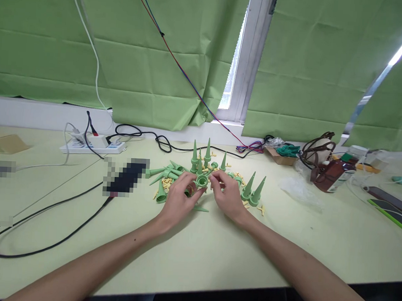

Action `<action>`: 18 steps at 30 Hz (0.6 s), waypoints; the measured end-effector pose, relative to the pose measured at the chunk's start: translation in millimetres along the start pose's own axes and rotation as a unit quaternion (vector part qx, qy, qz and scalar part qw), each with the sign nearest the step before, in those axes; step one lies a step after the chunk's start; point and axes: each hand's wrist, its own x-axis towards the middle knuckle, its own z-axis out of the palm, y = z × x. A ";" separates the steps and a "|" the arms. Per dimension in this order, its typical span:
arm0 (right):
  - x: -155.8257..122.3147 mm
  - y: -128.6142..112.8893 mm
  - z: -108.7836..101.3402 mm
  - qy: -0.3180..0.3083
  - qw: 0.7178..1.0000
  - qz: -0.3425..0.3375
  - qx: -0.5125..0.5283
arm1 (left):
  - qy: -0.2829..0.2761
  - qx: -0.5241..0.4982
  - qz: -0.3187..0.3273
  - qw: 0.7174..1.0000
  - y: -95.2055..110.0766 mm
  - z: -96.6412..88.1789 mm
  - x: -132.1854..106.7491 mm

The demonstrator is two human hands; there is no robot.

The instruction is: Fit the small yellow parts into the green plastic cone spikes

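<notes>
No lettering, number or brand can be read anywhere, as the pale label [346,175] on the brown bottle [329,174] at the right of the desk [188,257] is too small to make out and the dark device [127,178] is pixelated over.

The left forearm [90,257] is bare and slim, with one small round mole [134,240] partway along. The right forearm [292,263] is bare too, as are the slender-fingered left hand [178,199] and right hand [229,196].
</notes>
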 end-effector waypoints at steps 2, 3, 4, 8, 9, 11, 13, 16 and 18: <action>-0.5 -1.0 0.5 -0.002 1.000 0.000 0.000 | 0.002 0.009 -0.001 1.000 1.0 0.1 0.1; -0.8 -1.5 0.8 -0.002 1.000 -0.001 0.001 | 0.003 0.017 -0.004 1.000 1.6 0.3 0.0; -1.0 -2.1 1.0 -0.002 1.000 -0.004 0.001 | 0.004 0.027 -0.008 1.000 2.3 0.6 -0.2; -1.4 -3.4 1.5 0.007 1.000 -0.011 -0.002 | -0.005 0.054 -0.026 0.998 5.2 1.6 -1.1; -1.3 -3.4 1.4 0.011 1.000 -0.011 -0.003 | -0.007 0.052 -0.030 0.998 5.8 1.6 -1.2; -1.1 -3.2 0.9 0.023 1.000 -0.010 -0.002 | -0.013 0.028 -0.038 0.999 7.2 0.9 -1.0; -1.0 -3.0 0.4 0.036 0.999 -0.011 0.002 | -0.015 -0.015 -0.052 0.998 9.0 -0.5 -0.3; -1.2 -3.3 0.0 0.049 0.999 -0.016 0.010 | -0.008 -0.058 -0.070 0.996 12.2 -3.3 1.0; -1.6 -3.9 0.1 0.053 0.998 -0.024 0.015 | -0.001 -0.070 -0.070 0.995 13.9 -4.6 1.7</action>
